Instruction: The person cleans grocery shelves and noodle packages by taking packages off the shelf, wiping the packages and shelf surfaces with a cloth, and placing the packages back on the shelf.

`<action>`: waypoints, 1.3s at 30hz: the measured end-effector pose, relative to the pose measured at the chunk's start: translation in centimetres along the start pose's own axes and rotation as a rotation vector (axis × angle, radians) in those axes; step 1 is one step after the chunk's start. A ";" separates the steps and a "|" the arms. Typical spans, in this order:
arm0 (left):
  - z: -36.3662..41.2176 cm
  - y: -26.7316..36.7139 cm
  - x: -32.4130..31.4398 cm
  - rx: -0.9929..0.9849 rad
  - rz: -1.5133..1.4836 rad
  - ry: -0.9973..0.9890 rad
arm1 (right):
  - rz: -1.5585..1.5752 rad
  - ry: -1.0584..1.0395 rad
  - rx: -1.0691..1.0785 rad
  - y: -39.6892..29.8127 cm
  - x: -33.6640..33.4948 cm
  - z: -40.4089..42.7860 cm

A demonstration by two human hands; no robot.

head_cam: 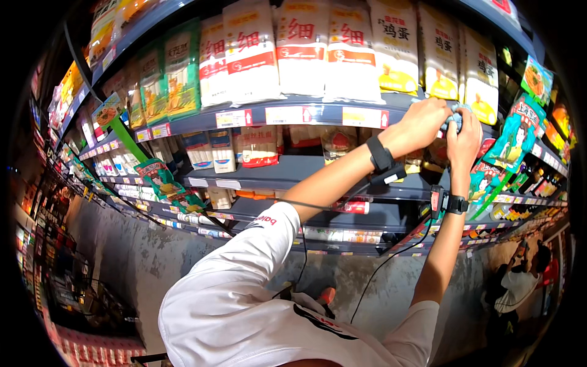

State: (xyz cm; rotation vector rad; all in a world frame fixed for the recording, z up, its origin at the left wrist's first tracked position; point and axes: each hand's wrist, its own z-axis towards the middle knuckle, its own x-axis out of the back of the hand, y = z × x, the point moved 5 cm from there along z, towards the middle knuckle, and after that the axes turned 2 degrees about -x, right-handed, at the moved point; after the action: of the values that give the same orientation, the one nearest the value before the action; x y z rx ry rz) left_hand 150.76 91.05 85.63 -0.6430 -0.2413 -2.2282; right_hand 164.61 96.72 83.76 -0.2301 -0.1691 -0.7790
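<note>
A crumpled blue cloth (455,118) is bunched between my two hands at the front edge of the upper shelf (293,114). My left hand (422,121) reaches across from the left, its fingers curled against the cloth. From below, my right hand (464,133) closes on the cloth's other side. Just behind them stand yellow-and-white noodle packs (440,55), with another pack (481,75) by my right fingers. The fingers hide part of the cloth. Black bands with small cabled devices circle both wrists.
White-and-red noodle packs (300,50) and green packs (182,73) line the shelf. Teal sachets (512,130) hang on a strip close to my right hand; more sachets (160,176) hang at left. Cables trail from both wrists. A person (518,284) is at lower right.
</note>
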 end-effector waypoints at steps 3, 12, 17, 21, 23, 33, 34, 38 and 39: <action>-1.1 1.0 1.2 0.024 0.087 0.007 | -0.060 -0.084 -0.081 -0.6 -0.4 0.0; -5.6 -1.2 7.1 0.012 0.140 0.127 | -0.073 -0.073 -0.011 -9.2 -3.3 -1.1; -9.9 -3.3 11.7 -0.034 0.102 0.130 | 0.065 0.026 -0.094 -17.9 -5.7 -3.5; -14.4 -5.4 17.3 -0.072 0.068 0.172 | 0.088 0.117 -0.057 -22.8 -8.0 -6.1; -16.8 -5.8 20.8 -0.067 0.126 0.193 | 0.143 0.103 0.001 -25.9 -9.3 -7.3; -21.1 -9.1 33.3 0.116 0.471 0.266 | 0.235 -0.013 0.220 -38.0 -10.4 -6.1; -21.0 -9.3 33.0 0.107 0.496 0.243 | 0.226 -0.036 0.235 -37.5 -10.1 -6.0; -19.2 -8.5 31.3 0.092 0.509 0.273 | 0.133 -0.041 0.198 -30.5 -9.1 -5.6; -18.1 -8.1 30.5 0.082 0.495 0.288 | 0.120 -0.003 0.177 -27.9 -8.6 -5.4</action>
State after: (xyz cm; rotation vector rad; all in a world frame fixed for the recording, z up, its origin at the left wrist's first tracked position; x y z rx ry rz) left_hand 120.97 70.22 86.31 -0.2892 -0.0209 -1.7911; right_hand 139.13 81.87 80.55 -0.0730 -0.2241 -0.6409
